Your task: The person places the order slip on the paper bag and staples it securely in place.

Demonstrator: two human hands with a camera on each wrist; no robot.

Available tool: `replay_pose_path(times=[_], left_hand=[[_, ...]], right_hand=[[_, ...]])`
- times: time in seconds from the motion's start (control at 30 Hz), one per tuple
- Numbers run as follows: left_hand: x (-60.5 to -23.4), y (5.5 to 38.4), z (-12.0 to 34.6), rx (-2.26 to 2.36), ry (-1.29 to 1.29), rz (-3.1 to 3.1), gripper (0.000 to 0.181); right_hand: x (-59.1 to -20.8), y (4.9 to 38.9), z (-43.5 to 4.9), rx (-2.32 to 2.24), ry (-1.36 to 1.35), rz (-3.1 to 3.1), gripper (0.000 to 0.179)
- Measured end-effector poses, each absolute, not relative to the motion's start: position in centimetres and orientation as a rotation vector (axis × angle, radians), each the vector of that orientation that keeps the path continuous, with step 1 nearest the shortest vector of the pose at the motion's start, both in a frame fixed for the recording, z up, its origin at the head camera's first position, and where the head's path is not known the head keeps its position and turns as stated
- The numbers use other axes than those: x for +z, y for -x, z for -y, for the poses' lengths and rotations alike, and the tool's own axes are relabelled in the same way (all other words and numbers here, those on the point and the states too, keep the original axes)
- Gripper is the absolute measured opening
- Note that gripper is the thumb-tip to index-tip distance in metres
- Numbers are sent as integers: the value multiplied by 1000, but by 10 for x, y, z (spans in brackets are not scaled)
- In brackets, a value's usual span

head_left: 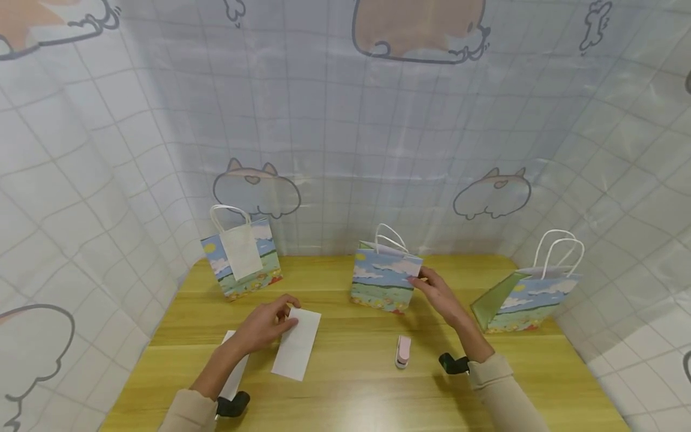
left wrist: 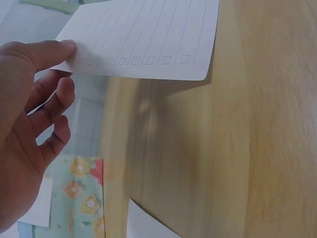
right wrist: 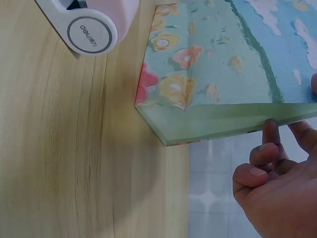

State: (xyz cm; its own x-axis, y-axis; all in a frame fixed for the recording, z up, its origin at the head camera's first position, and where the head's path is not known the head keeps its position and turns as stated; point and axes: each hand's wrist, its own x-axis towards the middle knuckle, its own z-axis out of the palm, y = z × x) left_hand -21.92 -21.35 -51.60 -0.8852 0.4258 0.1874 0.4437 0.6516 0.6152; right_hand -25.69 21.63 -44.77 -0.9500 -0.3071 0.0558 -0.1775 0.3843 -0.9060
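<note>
Paper slip (head_left: 236, 375) towards counter's (head_left: 345, 399) left edge, partly hidden under left forearm (head_left: 215, 372). Right thumb (right wrist: 314, 84) mostly cut off in right wrist view, so exact contact hard to judge. Left hand (head_left: 264, 324) pinches lined card (left wrist: 143, 34) by far left corner. Right hand (head_left: 438, 294) grips right side of middle bag (head_left: 382, 282), near counter's back edge. Pink stapler (head_left: 402, 351) between hands, nearer front edge.

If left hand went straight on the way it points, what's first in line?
Probably the middle bag. In the head view the left hand, pinching a white card, points forward and right toward that bag's left side. Depth is unclear from this angle, so it might narrowly miss.
</note>
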Motion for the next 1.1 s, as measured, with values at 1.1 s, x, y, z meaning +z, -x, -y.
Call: replay_pose_path(times=[1.1], left_hand=[[-480,207,183,-966,870,2661,12]], right_hand=[[-482,263,-192,-1541,537,-2551,34]])
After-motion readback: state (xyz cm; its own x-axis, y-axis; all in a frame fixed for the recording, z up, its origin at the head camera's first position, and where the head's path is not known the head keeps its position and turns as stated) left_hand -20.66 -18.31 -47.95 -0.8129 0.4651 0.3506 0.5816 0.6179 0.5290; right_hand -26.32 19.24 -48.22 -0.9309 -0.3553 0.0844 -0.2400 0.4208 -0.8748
